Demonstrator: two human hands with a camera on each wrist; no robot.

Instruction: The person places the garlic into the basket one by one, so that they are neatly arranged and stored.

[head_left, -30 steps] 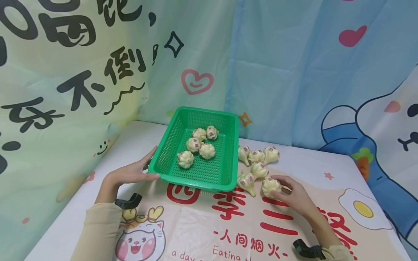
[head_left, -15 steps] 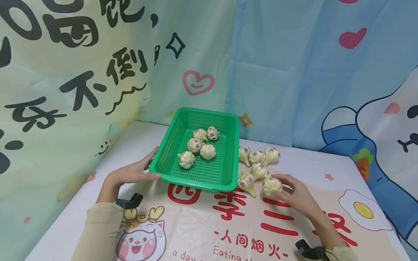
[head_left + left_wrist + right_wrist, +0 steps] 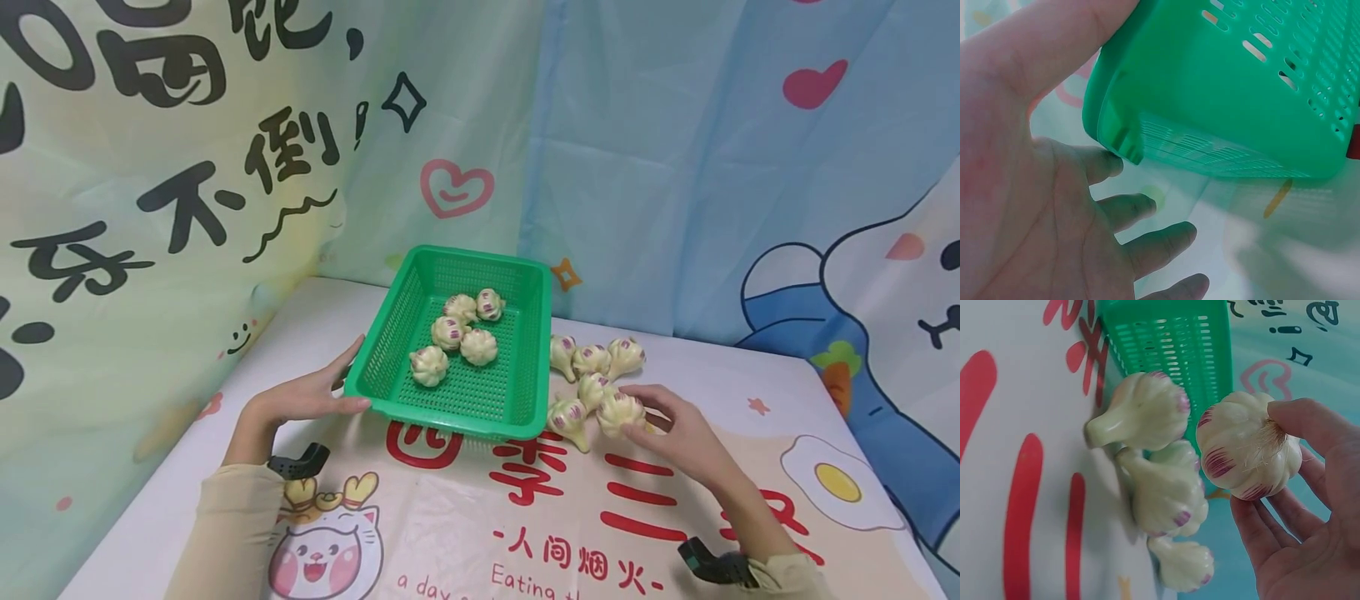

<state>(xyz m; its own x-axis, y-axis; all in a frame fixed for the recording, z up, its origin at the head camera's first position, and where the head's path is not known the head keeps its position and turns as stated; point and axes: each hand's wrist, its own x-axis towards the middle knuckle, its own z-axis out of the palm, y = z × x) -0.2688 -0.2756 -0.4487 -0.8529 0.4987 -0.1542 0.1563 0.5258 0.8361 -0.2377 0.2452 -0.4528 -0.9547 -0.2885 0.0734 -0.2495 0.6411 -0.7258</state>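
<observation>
A green plastic basket [image 3: 442, 421] stands mid-table with several garlic bulbs [image 3: 478, 347] inside. At its near left corner my left hand [image 3: 311, 396] pinches the rim, thumb [image 3: 1054, 47] over it and index fingertip at its underside; the other fingers are spread. My right hand [image 3: 678, 433] holds a purple-streaked garlic bulb [image 3: 1244, 447] between thumb and fingers, root end towards the thumb. In the head view, this bulb overlaps a loose garlic bulb [image 3: 592, 387] right of the basket. Another garlic bulb [image 3: 567, 421] lies close to the basket's right side.
Behind these, several more garlic bulbs [image 3: 591, 360] lie in a row along the basket's right side. A printed cloth [image 3: 465, 517] covers the near part of the white table [image 3: 712, 375]. A patterned curtain [image 3: 622, 167] hangs right behind the table.
My right hand has moved slightly up and away with its garlic bulb, towards the loose bulbs beside the basket. The left hand stays at the basket's corner.
</observation>
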